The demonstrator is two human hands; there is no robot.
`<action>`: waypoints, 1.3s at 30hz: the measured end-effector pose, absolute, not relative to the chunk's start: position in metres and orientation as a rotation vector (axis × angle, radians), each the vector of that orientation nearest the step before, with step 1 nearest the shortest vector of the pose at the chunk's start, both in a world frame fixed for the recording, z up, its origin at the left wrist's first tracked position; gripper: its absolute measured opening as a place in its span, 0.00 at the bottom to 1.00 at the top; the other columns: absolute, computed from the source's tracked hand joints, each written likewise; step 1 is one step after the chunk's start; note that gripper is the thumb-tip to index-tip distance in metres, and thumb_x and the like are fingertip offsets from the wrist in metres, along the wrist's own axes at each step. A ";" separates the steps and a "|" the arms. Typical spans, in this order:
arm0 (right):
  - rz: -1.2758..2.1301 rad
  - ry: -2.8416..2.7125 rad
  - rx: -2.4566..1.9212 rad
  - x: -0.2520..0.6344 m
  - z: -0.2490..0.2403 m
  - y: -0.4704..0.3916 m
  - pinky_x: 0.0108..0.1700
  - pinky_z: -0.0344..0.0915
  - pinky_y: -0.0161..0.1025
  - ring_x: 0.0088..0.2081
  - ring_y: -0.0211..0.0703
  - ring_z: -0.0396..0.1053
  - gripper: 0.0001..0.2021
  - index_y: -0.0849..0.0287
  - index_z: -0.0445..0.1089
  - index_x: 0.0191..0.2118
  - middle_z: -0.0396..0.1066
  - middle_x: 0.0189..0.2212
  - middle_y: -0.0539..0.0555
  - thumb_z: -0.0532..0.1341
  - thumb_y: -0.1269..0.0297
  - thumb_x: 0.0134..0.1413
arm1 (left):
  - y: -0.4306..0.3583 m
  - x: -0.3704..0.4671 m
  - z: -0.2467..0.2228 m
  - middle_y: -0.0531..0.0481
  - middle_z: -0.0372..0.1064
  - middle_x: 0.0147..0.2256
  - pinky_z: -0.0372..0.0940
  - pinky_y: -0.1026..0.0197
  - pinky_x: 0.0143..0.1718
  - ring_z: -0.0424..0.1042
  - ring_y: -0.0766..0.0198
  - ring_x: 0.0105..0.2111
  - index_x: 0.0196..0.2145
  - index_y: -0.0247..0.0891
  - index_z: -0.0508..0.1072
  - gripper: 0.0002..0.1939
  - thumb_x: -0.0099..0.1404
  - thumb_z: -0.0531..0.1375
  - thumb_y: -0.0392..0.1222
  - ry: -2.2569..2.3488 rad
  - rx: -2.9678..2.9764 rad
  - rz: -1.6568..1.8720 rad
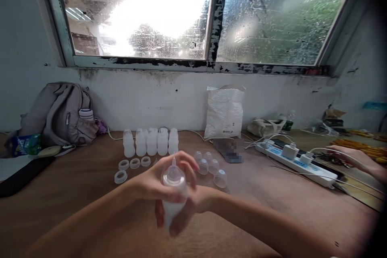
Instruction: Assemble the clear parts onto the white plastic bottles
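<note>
A translucent baby bottle with a clear nipple on top is in both of my hands, nipple upward and slightly tilted. My left hand curls around its upper part near the collar, thumb across the front. Around the lower body wraps my right hand, smeared by motion. Behind them, several frosted bottles stand upright in a row. White collar rings lie in front of that row, partly hidden by my left hand. Several clear dome caps sit to the right of my hands.
A white power strip with plugs and cables lies on the right. Another person's hand reaches in there. A white plastic bag leans on the wall, a phone-like slab before it. At left are a grey backpack and black mat.
</note>
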State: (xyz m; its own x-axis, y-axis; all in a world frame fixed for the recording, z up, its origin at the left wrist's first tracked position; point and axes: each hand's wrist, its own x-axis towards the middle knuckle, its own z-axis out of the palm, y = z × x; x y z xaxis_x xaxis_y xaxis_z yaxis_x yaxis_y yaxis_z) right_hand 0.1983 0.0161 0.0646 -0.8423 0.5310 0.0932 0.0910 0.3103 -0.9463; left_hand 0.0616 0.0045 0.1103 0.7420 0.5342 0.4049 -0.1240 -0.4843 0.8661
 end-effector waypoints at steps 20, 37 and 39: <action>-0.204 -2.450 -1.361 0.327 0.034 0.091 0.49 0.51 0.48 0.43 0.50 0.62 0.13 0.58 0.69 0.40 0.69 0.38 0.58 0.57 0.59 0.49 | 0.048 0.052 0.012 0.49 0.64 0.37 0.60 0.61 0.39 0.64 0.62 0.37 0.43 0.37 0.63 0.20 0.53 0.61 0.46 0.774 1.852 1.045; -0.274 -2.628 -1.477 0.285 0.036 0.099 0.42 0.53 0.44 0.26 0.45 0.69 0.21 0.60 0.66 0.30 0.70 0.20 0.54 0.51 0.45 0.49 | 0.052 0.052 -0.013 0.48 0.65 0.36 0.60 0.59 0.37 0.64 0.61 0.36 0.40 0.34 0.65 0.23 0.46 0.65 0.44 0.765 1.803 0.846; -0.331 -2.642 -1.497 0.278 0.039 0.096 0.39 0.53 0.43 0.25 0.45 0.69 0.23 0.61 0.66 0.27 0.70 0.20 0.56 0.49 0.43 0.50 | 0.053 0.052 -0.014 0.48 0.65 0.37 0.60 0.59 0.37 0.64 0.61 0.36 0.40 0.34 0.65 0.23 0.47 0.65 0.44 0.764 1.809 0.845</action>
